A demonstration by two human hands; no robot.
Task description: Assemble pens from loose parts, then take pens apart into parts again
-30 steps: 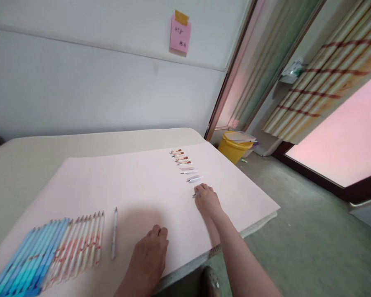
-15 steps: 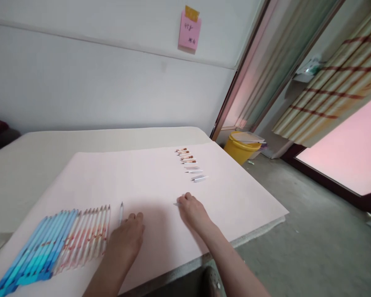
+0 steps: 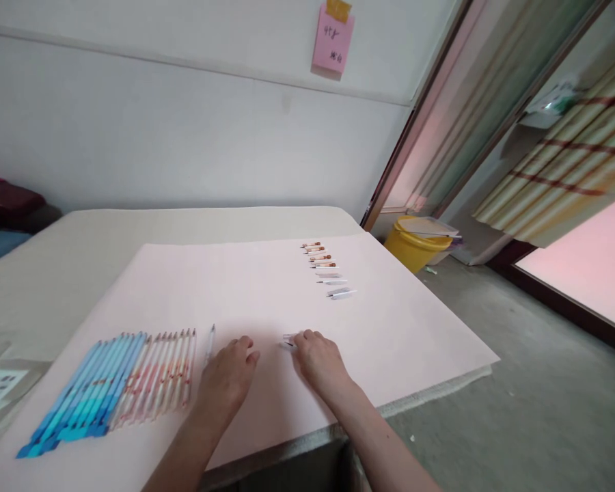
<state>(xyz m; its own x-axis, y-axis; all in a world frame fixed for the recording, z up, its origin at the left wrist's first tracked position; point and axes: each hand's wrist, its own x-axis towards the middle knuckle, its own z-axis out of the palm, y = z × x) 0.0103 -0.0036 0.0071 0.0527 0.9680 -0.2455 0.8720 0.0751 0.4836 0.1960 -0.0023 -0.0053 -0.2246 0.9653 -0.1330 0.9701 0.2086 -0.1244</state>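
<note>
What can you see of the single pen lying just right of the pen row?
The single pen is slim, white or clear plastic by its look, with a pointed tip aimed away from the person. It lies flat on the pink sheet, roughly parallel to the pen row but apart from it. The left hand covers its near end, seemingly touching it. The right hand, pinching a small white part, is clear of it.

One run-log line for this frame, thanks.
left hand: over lone pen | right hand: pinching small white piece | pen row left | small parts row beyond | pink sheet
</note>
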